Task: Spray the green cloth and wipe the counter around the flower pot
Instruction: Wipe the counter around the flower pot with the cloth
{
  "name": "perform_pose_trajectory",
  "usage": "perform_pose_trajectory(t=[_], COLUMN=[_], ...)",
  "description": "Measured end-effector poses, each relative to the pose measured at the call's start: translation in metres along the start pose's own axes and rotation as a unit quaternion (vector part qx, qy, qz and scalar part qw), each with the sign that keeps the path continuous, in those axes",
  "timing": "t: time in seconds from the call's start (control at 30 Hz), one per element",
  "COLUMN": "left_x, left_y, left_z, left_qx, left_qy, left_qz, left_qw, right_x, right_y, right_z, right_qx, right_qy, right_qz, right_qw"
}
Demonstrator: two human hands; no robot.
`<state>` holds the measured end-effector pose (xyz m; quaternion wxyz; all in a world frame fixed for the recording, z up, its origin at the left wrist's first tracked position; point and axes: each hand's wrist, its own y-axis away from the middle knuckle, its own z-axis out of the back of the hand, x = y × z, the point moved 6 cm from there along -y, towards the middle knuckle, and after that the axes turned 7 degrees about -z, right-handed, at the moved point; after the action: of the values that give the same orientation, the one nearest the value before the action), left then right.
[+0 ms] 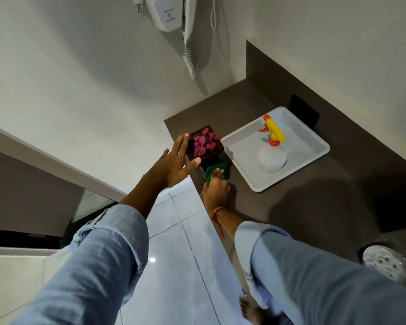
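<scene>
Beside flower pot (205, 143), green cloth (217, 171) underhand.

Green cloth (217, 171) mostly under right hand (215, 190); drain (384, 261) edge-cropped.

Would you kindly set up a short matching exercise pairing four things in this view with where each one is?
Things:
1. spray bottle
2. green cloth
3. flower pot
4. hair dryer

Places:
A. mounted on the wall
B. under the right hand on the counter
C. standing in the white tray
D. at the counter's corner, touched by the left hand

Pairs: 1-C, 2-B, 3-D, 4-A
</scene>
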<state>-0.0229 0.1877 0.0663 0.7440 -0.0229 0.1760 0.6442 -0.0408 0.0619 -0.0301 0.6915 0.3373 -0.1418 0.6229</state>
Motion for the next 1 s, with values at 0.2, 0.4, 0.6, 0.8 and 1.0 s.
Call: perform_pose_trajectory(t=[0.2, 0.4, 0.6, 0.8, 1.0], left_x=[-0.002, 0.001, 0.003, 0.006, 0.009], left_y=[0.001, 0.001, 0.0, -0.004, -0.004], left_z=[0.001, -0.001, -0.002, -0.005, -0.007], left_qx=[0.016, 0.016, 0.012, 0.01, 0.008], left_qy=[-0.009, -0.007, -0.004, 0.001, -0.001], left_qz=[0.006, 0.005, 0.009, 0.01, 0.007], left_qw=[1.0, 1.0, 1.0, 1.0, 1.0], right_x=[0.011, -0.01, -0.032, -0.014, -0.008], right_y=[0.023, 0.019, -0.009, -0.014, 0.004], right_z=[-0.02, 0.027, 0.058, 0.02, -0.017], right_qx=[0.061, 0.006, -0.051, -0.016, 0.047], right_qy=[0.01, -0.023, 0.077, 0.07, 0.161], right_qz=[0.109, 0.037, -0.032, -0.037, 0.127], right_qw=[0.992, 0.999, 0.995, 0.997, 0.978])
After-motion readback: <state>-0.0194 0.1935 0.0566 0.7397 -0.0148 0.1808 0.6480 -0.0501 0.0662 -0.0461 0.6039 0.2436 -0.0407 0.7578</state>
